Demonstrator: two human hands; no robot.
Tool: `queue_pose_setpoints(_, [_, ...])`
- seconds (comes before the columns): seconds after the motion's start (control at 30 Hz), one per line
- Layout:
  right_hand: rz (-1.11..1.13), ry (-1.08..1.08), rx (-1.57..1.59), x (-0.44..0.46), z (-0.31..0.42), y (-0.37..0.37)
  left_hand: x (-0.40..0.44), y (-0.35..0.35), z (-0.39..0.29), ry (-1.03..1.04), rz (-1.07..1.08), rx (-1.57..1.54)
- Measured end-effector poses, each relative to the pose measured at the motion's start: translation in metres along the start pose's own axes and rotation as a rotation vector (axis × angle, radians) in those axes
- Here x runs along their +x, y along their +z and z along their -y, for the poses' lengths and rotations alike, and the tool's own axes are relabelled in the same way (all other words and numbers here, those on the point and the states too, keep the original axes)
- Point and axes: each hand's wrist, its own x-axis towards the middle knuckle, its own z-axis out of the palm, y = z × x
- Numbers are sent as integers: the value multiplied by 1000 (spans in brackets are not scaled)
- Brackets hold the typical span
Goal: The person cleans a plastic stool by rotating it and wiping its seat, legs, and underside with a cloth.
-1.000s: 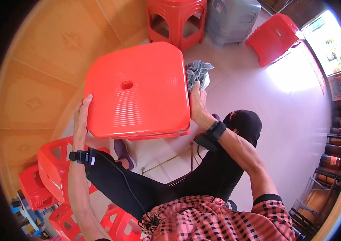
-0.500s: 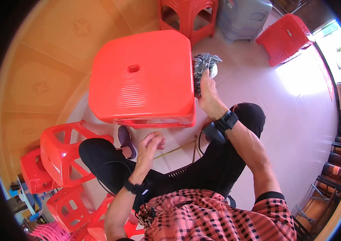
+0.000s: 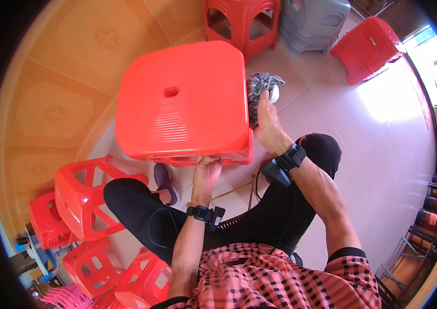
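Note:
A large red plastic stool point(image 3: 182, 103) stands in front of me, its square top with a small slot facing up. My left hand point(image 3: 208, 167) is at the stool's near edge, its fingers curled at the rim and partly hidden below it. On the right side, my right hand point(image 3: 270, 121) presses a crumpled grey cloth point(image 3: 260, 87) against the stool. Something white shows beside that cloth. The right fingertips are partly covered by the cloth.
Several red stools point(image 3: 82, 193) lie at the lower left beside a wooden panel point(image 3: 59, 87). Behind stand another red stool point(image 3: 241, 26), stacked grey stools point(image 3: 313, 26) and a tipped red stack point(image 3: 367, 49). Bottles point(image 3: 431, 220) fill a rack at the right.
My left hand has moved from the stool's left side to the middle of its near edge. The right hand has slid slightly down the right side and stays with the cloth.

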Motion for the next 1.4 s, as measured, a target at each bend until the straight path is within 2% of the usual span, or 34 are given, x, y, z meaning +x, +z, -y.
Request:
queue_pose_setpoints(0.07, [-120, 42, -72, 2, -2, 2, 6, -19, 3, -19, 59, -39])
queue_pose_setpoints(0.13, [-108, 12, -74, -2, 0, 5, 5, -20, 3, -32, 117, -77])
queue_pose_setpoints(0.2, [-92, -24, -72, -5, 1, 7, 6, -19, 4, -6, -5, -26])
queue_pose_setpoints(0.27, [-107, -24, -66, -4, -1, 7, 3, -17, 5, -14, 0, -72])
queue_pose_setpoints(0.33, [-166, -77, -189, -25, 10, 26, 5, -18, -2, -44, -9, -106])
queue_pose_setpoints(0.4, [-21, -204, -302, -46, 12, 15, -8, -22, -14, -158, -75, -393])
queue_pose_setpoints(0.43, [-69, -142, -243, -37, 11, 19, -6, -11, -11, -63, -50, -220])
queue_pose_setpoints(0.47, [-59, -168, -246, -31, 13, 21, -2, -4, -8, -57, -23, -226])
queue_pose_setpoints(0.53, [-137, -41, -75, -20, 16, 23, 2, -6, 0, -15, -10, -47])
queue_pose_setpoints(0.57, [-91, -37, -38, -17, 12, 19, 3, -14, 1, -27, -4, -16])
queue_pose_setpoints(0.67, [-200, -20, -133, -22, 8, 17, 0, -16, 1, -52, -9, -39])
queue_pose_setpoints(0.7, [-112, -42, -154, -16, 6, 15, -2, -15, 0, -54, -18, -41])
queue_pose_setpoints(0.9, [-94, -38, -125, -13, -5, 2, -3, -14, 0, 19, 20, 68])
queue_pose_setpoints(1.0, [-143, 25, -229, -31, 0, -4, -6, -9, 7, 68, -31, 259])
queue_pose_setpoints(1.03, [-179, 1, -560, -38, 5, -8, -8, -6, 11, 90, -54, 320])
queue_pose_setpoints(1.1, [-200, 49, -471, -41, 7, -9, -9, -7, 18, 97, -71, 384])
queue_pose_setpoints(1.13, [-202, 99, -390, -42, 6, -10, -7, -19, 18, 50, -85, 548])
queue_pose_setpoints(1.17, [96, -249, -813, -23, -20, -41, -4, -31, 18, 7, -99, 712])
queue_pose_setpoints(1.2, [92, -246, -809, -28, -19, -38, -2, -39, 19, 2, -99, 716])
queue_pose_setpoints(1.27, [-112, -284, -679, -41, -14, -23, 4, -48, 19, 12, -45, 886])
queue_pose_setpoints(1.4, [-137, -250, -641, -39, -10, -24, -8, -9, 25, 129, -87, 744])
